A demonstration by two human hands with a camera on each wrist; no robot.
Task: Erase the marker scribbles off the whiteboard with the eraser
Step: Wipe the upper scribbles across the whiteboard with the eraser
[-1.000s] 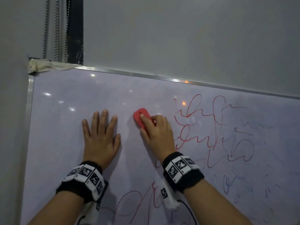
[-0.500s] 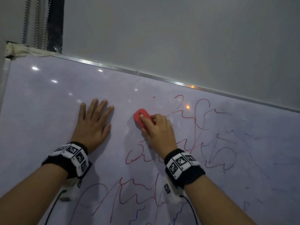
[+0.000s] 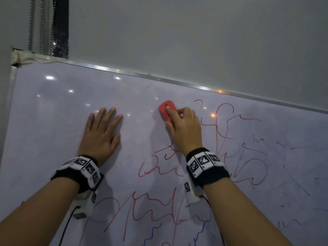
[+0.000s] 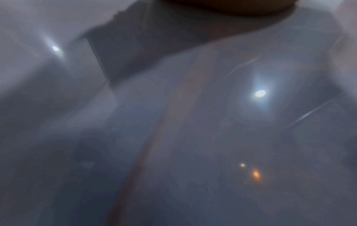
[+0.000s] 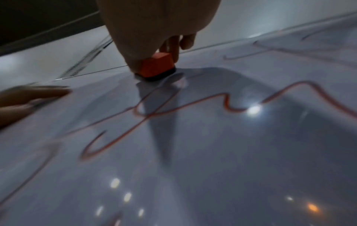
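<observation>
Right hand [image 3: 184, 128] grips the red eraser [image 3: 167, 110] against the whiteboard [image 3: 53, 121], just below its top edge. Left hand [image 3: 101, 137] lies flat, fingers straight; bare board around it, scribbles [image 3: 230, 139] rightward.

Plain grey wall [image 3: 195, 41], matt and unmarked. Dark vertical strip [image 3: 61, 27] at upper left, flanked by beaded metal chains [image 3: 31, 23] hanging straight. Beige masking tape [image 3: 26, 56] wrapped over a frame corner beneath. Dim room; several small ceiling-light reflections [image 3: 49, 77], one orange [image 3: 213, 115].
</observation>
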